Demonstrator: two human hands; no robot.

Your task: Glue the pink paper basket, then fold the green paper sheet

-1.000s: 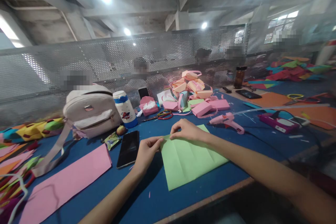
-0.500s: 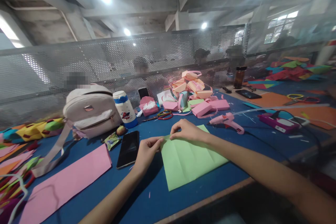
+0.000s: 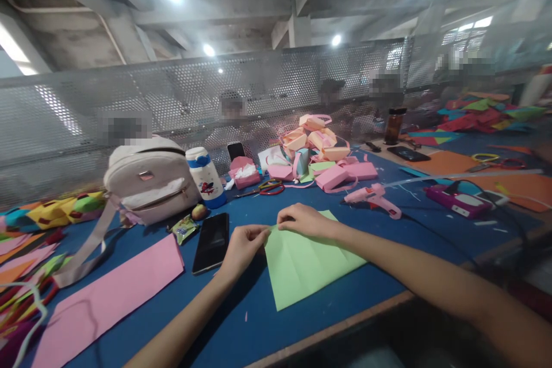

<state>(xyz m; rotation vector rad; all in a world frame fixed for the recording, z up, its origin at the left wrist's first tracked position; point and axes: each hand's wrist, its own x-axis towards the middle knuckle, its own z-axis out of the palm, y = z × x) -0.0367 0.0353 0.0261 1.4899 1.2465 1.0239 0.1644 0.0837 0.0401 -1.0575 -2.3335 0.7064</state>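
A light green sheet of paper with several crease lines lies on the blue table in front of me. My left hand pinches its upper left corner between thumb and fingers. Close beside it, my right hand is closed at the paper's top edge, its fingers curled down onto the sheet. The fingertips of that hand are partly hidden. Just left of my left hand lies a black phone. A pink glue gun rests to the right, beyond my right forearm.
Left are a pink sheet, a pale backpack and a white-and-blue bottle. Scissors and folded paper baskets lie at the back. A purple power strip with cables sits right. Beyond a perforated metal partition are people.
My right hand has lowered slightly toward the green paper, its knuckles flatter. The left hand keeps its pinch at the corner. Another person has come into view at the far right.
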